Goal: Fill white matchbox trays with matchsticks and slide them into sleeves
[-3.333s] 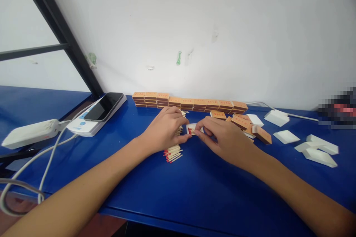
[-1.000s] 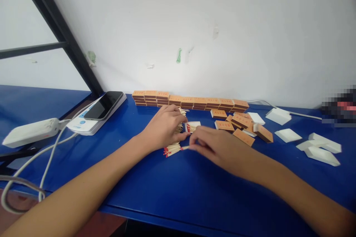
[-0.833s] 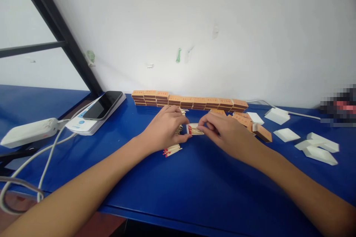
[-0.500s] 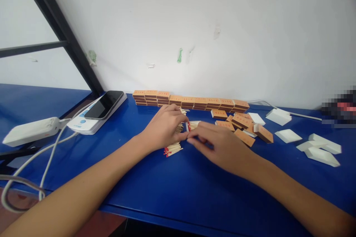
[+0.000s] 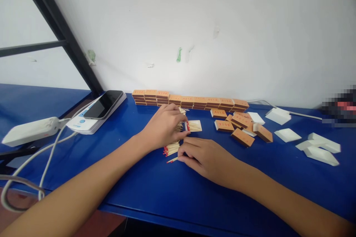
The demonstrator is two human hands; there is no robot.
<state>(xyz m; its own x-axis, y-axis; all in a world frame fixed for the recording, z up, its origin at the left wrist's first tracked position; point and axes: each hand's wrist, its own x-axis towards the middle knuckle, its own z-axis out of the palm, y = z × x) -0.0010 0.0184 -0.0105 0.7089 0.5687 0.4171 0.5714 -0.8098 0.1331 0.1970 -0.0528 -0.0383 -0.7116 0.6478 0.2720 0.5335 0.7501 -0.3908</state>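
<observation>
A small white matchbox tray (image 5: pixel 196 126) lies on the blue table with red-headed matches inside, heads towards the left. My left hand (image 5: pixel 167 124) is closed at the tray's left end, thumb along its near corner. Under and beside that hand is a pile of loose matches (image 5: pixel 171 149), partly hidden by the fingers. Nearer to me, my right hand (image 5: pixel 204 157) pinches a few matches (image 5: pixel 172 160) at the near edge of the pile, their red heads sticking out to the left.
Orange matchboxes (image 5: pixel 194 102) are stacked in a long row against the wall. More matchboxes (image 5: pixel 241 119) lie loose at right, beside several white trays (image 5: pixel 287 135). At left are a phone (image 5: pixel 104 104) on a white device (image 5: pixel 88 127), a power strip (image 5: pixel 30 130) and cables.
My right hand has moved from the tray down and left to the pile, and now pinches a few matches. The tray's filled inside has come into view. My left hand has stayed in place.
</observation>
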